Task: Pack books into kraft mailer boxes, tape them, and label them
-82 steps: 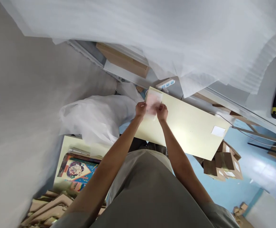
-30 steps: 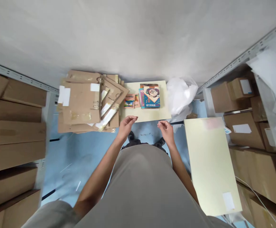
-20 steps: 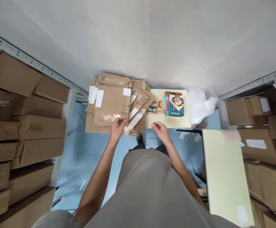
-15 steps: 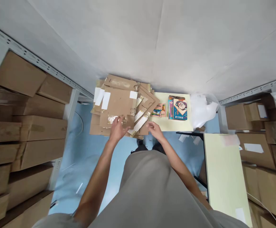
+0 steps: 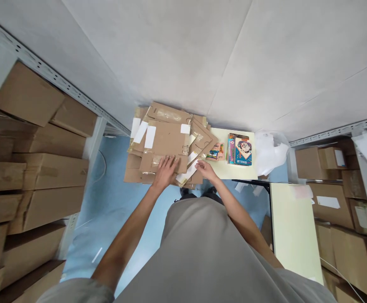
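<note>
A pile of flattened cardboard boxes (image 5: 167,136) lies on the table in front of me, overlapping at different angles, with clear tape and white labels on them. My left hand (image 5: 166,170) rests palm down on the front part of the top piece, fingers spread over its taped strip. At the pile's right front edge, my right hand (image 5: 206,169) has its fingers drawn together beside a white label strip (image 5: 191,171). Whether a cardboard edge is between those fingers is too small to tell. Right of the pile are small picture booklets (image 5: 216,152) and a stack of books (image 5: 243,151).
A white plastic bag (image 5: 270,151) sits at the right end of the pale table (image 5: 234,173). Another pale tabletop (image 5: 293,227) extends on my right. Shelves of cardboard boxes (image 5: 55,168) stand at left and more boxes (image 5: 328,202) at right. A wall rises behind the table.
My left hand has flattened onto the top cardboard and its fingers have spread. The right hand's fingers have drawn together at the pile's edge. The whole view has shifted slightly.
</note>
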The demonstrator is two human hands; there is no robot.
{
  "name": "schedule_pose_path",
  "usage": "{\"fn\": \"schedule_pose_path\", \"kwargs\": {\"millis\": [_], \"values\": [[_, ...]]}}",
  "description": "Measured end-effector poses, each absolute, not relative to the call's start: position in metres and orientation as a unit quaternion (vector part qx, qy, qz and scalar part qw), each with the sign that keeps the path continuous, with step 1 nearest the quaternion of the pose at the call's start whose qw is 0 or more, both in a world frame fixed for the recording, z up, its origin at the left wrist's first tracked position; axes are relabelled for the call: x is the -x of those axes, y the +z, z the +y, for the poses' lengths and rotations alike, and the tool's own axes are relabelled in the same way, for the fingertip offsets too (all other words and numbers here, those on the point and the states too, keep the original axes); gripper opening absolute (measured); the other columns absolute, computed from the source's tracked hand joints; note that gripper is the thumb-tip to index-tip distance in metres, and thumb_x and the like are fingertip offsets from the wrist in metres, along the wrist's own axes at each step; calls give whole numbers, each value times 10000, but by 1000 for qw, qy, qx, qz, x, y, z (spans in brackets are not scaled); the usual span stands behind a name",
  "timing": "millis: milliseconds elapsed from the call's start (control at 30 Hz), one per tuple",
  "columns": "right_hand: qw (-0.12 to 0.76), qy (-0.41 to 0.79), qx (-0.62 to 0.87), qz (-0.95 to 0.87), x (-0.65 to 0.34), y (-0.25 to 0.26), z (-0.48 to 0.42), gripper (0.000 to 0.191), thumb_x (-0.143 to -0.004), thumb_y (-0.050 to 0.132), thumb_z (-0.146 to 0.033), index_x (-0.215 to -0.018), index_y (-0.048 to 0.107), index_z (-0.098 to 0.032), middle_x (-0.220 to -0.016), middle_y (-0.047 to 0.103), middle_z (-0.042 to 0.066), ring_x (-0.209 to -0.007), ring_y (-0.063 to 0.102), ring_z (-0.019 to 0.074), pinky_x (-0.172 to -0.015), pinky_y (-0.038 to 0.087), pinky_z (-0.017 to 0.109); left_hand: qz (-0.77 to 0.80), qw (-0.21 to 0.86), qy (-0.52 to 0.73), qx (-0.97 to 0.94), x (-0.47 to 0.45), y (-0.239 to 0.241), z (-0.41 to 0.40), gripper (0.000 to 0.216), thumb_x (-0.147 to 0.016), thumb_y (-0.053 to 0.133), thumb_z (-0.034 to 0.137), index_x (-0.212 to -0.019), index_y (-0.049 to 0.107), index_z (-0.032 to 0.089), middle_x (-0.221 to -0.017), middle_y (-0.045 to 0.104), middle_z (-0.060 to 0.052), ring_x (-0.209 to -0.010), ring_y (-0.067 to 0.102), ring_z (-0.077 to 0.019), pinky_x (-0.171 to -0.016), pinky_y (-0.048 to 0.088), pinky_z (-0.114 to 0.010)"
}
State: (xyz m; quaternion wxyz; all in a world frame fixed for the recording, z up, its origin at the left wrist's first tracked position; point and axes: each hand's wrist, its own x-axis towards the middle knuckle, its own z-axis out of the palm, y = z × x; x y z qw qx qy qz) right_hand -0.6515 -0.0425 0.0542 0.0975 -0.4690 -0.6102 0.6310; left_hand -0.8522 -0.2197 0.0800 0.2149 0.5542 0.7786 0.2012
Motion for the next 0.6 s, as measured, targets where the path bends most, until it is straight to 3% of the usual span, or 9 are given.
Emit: {"fn": "schedule_pose_path", "kwargs": {"millis": [200, 333, 400, 500, 600], "values": [[110, 663, 432, -601, 645, 80, -26, 489, -813, 856, -597, -1129, 802, -228, -1161, 839, 105, -1142, 779, 319, -1075, 617, 527, 784, 106, 308, -529, 878, 135, -216, 604, -848, 590, 87, -1437, 693, 169, -1433, 727, -193, -1450, 635, -357, -1374, 322, -578], [151, 654, 441, -596, 635, 107, -17, 540, -810, 835, -664, -1136, 806, -235, -1153, 846, 105, -1083, 801, 312, -1060, 626, 533, 786, 42, 449, -422, 889, 193, -215, 384, -928, 623, 182, -1293, 742, 203, -1265, 789, -120, -1205, 738, -285, -1121, 571, -439], [181, 643, 448, -594, 625, 125, -14, 578, -824, 818, -701, -1171, 805, -239, -1197, 844, 117, -1120, 801, 323, -1057, 631, 534, 784, 15, 514, -347, 889, 218, -212, 264, -979, 678, 322, -1193, 756, 190, -1133, 804, -86, -1068, 754, -247, -996, 601, -369], [235, 609, 461, -602, 601, 153, -12, 632, -843, 802, -756, -1220, 798, -248, -1286, 831, 128, -1208, 779, 333, -1086, 623, 532, 769, 25, 582, -261, 883, 241, -202, 382, -958, 750, 528, -1089, 757, 169, -1019, 803, -60, -964, 749, -221, -896, 600, -326], [307, 571, 474, -595, 567, 181, -10, 668, -858, 803, -772, -1271, 778, -248, -1356, 810, 143, -1281, 754, 331, -1149, 591, 530, 738, 133, 621, -229, 871, 245, -184, 541, -864, 817, 665, -1053, 767, 160, -1014, 815, -72, -939, 754, -229, -844, 601, -321]]}}
